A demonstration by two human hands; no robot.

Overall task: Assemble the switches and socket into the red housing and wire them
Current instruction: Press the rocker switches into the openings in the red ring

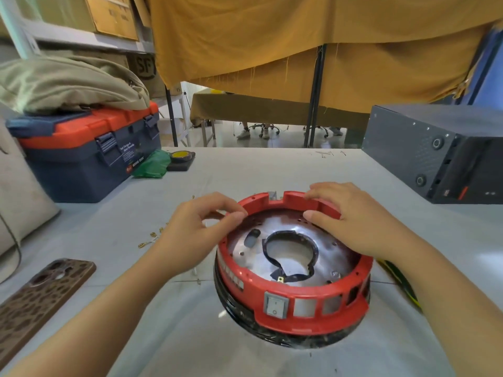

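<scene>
Both hands pinch the far rim of the red housing (294, 270), left hand (196, 229) and right hand (351, 219) fingers curled, beside a toolbox (89, 156) reading, perhaps, "WINB BOX".

Housing (294, 308) was red, its inner plate (275, 227) silvery. Rocker switch (275, 306) pale grey. Worktop (245, 167) light grey. Toolbox (89, 156) navy with orange-red lid. Phone case (35, 297) brown, leopard-spotted. Curtain (272, 42) mustard yellow.
</scene>
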